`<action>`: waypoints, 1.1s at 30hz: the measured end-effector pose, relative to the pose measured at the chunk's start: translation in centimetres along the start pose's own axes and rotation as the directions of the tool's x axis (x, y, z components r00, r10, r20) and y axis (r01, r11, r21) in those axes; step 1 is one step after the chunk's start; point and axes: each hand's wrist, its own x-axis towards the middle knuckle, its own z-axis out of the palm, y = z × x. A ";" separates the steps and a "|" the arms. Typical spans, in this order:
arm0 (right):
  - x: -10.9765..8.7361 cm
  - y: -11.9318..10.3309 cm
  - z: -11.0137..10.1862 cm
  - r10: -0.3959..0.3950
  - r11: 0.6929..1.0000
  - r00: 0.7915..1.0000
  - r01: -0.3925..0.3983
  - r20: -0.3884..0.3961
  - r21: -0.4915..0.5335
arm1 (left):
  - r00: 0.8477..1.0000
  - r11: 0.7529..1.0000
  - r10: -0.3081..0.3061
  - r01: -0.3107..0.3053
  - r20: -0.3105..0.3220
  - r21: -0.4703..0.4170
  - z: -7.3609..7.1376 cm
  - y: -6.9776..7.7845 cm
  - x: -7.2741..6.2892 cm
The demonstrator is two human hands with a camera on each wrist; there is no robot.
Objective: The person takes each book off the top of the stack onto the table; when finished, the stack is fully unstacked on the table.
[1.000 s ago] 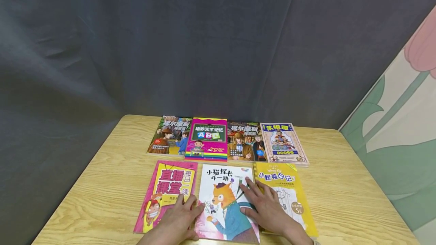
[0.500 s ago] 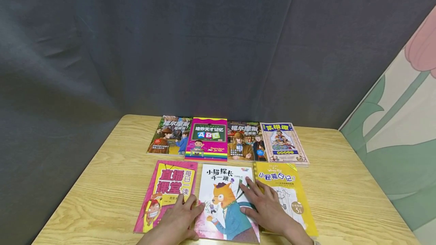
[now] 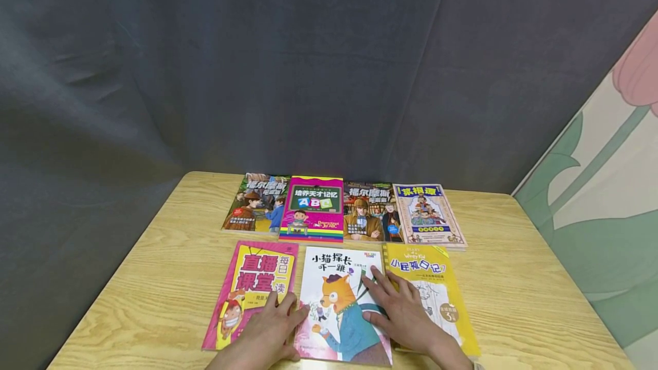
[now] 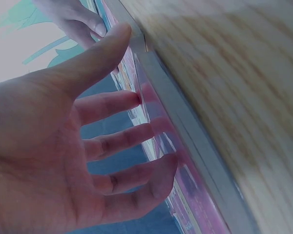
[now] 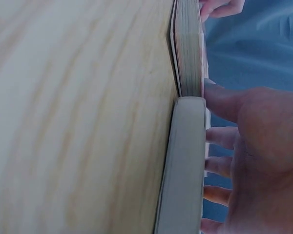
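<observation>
Three books lie side by side along the table's front. The white book point(image 3: 336, 301) with a fox on its cover is in the middle, between a pink book point(image 3: 259, 278) and a yellow book point(image 3: 444, 284). My left hand point(image 3: 268, 327) rests its fingers on the pink book, and its thumb reaches the white book's left edge. My right hand point(image 3: 403, 313) lies spread across the seam between the white and yellow books, fingertips and thumb on the white cover. In the right wrist view, the page edges of the white book point(image 5: 189, 58) and yellow book point(image 5: 183, 165) meet.
Behind stands a second row on the wooden table point(image 3: 154, 284): two detective comics point(image 3: 257, 204) point(image 3: 367, 216), a magenta ABC book point(image 3: 311, 210) and a blue-and-white book point(image 3: 426, 216). A dark curtain point(image 3: 308, 73) hangs behind. A wall with a painted tulip point(image 3: 617, 159) is at right.
</observation>
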 end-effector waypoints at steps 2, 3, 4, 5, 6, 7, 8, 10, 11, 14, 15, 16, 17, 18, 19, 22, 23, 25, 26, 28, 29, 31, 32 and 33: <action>0.0 0.0 0.0 -0.002 1.000 1.000 0.002 -0.001 0.000 | 1.000 1.000 0.000 0.000 0.000 0.000 0.0 0.0 0.0; 0.0 0.0 0.0 -0.004 1.000 1.000 0.004 -0.002 0.000 | 1.000 1.000 0.000 0.000 0.000 0.000 0.0 0.0 0.0; 0.0 0.0 0.0 -0.005 1.000 1.000 0.005 -0.003 -0.001 | 1.000 1.000 0.000 0.000 0.001 -0.001 0.0 0.0 0.0; 0.0 0.0 0.0 -0.006 1.000 1.000 0.006 -0.005 -0.002 | 1.000 1.000 0.000 0.000 0.002 -0.002 0.0 0.0 0.0; 0.0 0.0 0.0 -0.007 1.000 1.000 0.007 -0.006 -0.002 | 1.000 1.000 0.001 -0.001 0.004 -0.004 0.0 0.0 0.0; 0.0 0.0 0.0 -0.009 1.000 1.000 0.009 -0.007 -0.003 | 1.000 1.000 0.002 -0.002 0.005 -0.004 0.0 0.0 0.0; 0.0 0.0 0.0 -0.010 1.000 1.000 0.010 -0.009 -0.004 | 1.000 1.000 0.003 -0.003 0.005 -0.005 0.0 0.0 0.0; -0.1 0.0 0.0 -0.012 1.000 1.000 0.012 -0.011 -0.007 | 1.000 1.000 0.005 -0.005 0.007 -0.005 0.0 0.0 0.0; -0.1 0.0 0.0 -0.014 1.000 1.000 0.014 -0.012 -0.010 | 1.000 1.000 0.006 -0.006 0.006 -0.004 0.0 0.0 0.0; -0.1 0.0 0.0 -0.017 1.000 1.000 0.017 -0.017 -0.015 | 1.000 1.000 0.011 -0.011 -0.003 0.001 0.0 0.0 0.0; -0.1 0.0 0.0 -0.018 1.000 1.000 0.017 -0.017 -0.016 | 1.000 1.000 0.012 -0.012 -0.006 0.001 0.0 0.0 0.0; -0.1 0.0 0.0 -0.019 1.000 1.000 0.018 -0.017 -0.015 | 1.000 1.000 0.014 -0.014 -0.010 0.002 0.0 0.0 0.0; -0.1 0.0 -0.1 -0.019 1.000 1.000 0.019 -0.017 -0.017 | 1.000 1.000 0.016 -0.016 -0.014 0.002 0.0 0.0 0.0; -0.1 0.0 -0.1 -0.020 1.000 1.000 0.019 -0.017 -0.015 | 1.000 1.000 0.017 -0.017 -0.017 0.002 0.0 0.0 -0.1; -0.1 0.0 0.0 -0.020 1.000 1.000 0.020 -0.016 -0.014 | 1.000 1.000 0.018 -0.018 -0.018 0.002 0.0 0.0 -0.1; 0.0 0.0 0.0 -0.020 1.000 1.000 0.020 -0.014 -0.016 | 1.000 1.000 0.020 -0.019 -0.020 0.004 0.0 0.0 -0.1; 0.0 0.1 0.0 -0.019 1.000 1.000 0.019 -0.013 -0.014 | 1.000 1.000 0.020 -0.020 -0.021 0.005 0.0 0.0 -0.1; 0.0 0.1 0.0 -0.017 1.000 1.000 0.017 -0.010 -0.013 | 0.999 1.000 0.023 -0.023 -0.024 0.008 0.0 0.0 -0.1; 0.0 0.1 0.0 -0.015 1.000 1.000 0.015 -0.009 -0.013 | 0.999 1.000 0.024 -0.024 -0.026 0.009 0.0 0.0 -0.1; 0.0 0.0 0.0 -0.014 1.000 1.000 0.014 -0.008 -0.010 | 0.999 1.000 0.029 -0.029 -0.032 0.013 0.1 0.0 -0.1; 0.0 0.0 0.0 -0.014 1.000 1.000 0.014 -0.007 -0.008 | 0.999 0.999 0.031 -0.031 -0.036 0.015 0.0 0.0 -0.1; 0.0 0.0 0.0 -0.014 1.000 1.000 0.014 -0.007 -0.009 | 0.999 0.999 0.035 -0.034 -0.037 0.015 0.0 0.0 -0.1; 0.0 0.0 0.0 -0.014 1.000 1.000 0.014 -0.007 -0.009 | 0.999 0.999 0.036 -0.036 -0.036 0.014 0.0 0.0 -0.1; 0.0 0.0 0.0 -0.015 1.000 1.000 0.015 -0.007 -0.009 | 0.999 0.999 0.038 -0.037 -0.035 0.013 0.0 0.0 -0.1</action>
